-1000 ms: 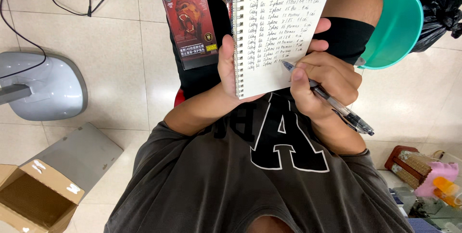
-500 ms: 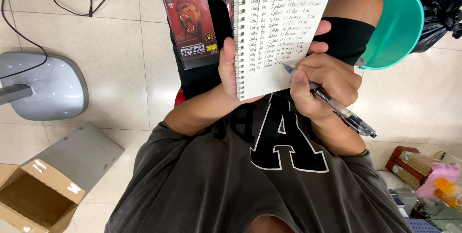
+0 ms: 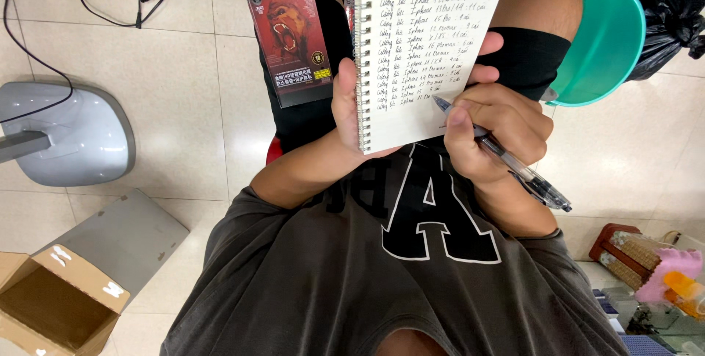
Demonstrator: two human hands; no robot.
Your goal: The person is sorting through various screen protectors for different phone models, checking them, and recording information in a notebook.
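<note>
Little has moved since the earlier frames: the pen (image 3: pixel 499 152) tip sits at nearly the same spot on the lowest written line, only a touch further along it, and the notebook (image 3: pixel 422 55) stays tilted the same way in the upper middle of the frame. That small shift suggests, as a judgement, that the writing is still in progress on that last row of the list rather than finished or broken off. The right hand (image 3: pixel 496 135), in the centre right of the frame, is closed around the pen, fingers pinched near its tip, with the barrel running down and to the right past the wrist. The left hand (image 3: pixel 352 110) grips the spiral-bound notebook from behind and along its wire edge, its thumb lying across the lower left of the page and fingertips curling round the right edge. The page carries handwritten lines over its upper half; the lower part is blank. Just left of the notebook, upper centre, a dark red flat package (image 3: pixel 288 31) with a roaring animal picture rests on the person's thigh. Below, the grey shirt (image 3: pixel 352 275) with a large letter fills the lower frame. On the tiled floor (image 3: pixel 198 91) lie a grey fan base (image 3: pixel 73 132) at the left, an open cardboard box (image 3: pixel 51 304) at the lower left, and a teal basin (image 3: pixel 606 36) at the upper right.
</note>
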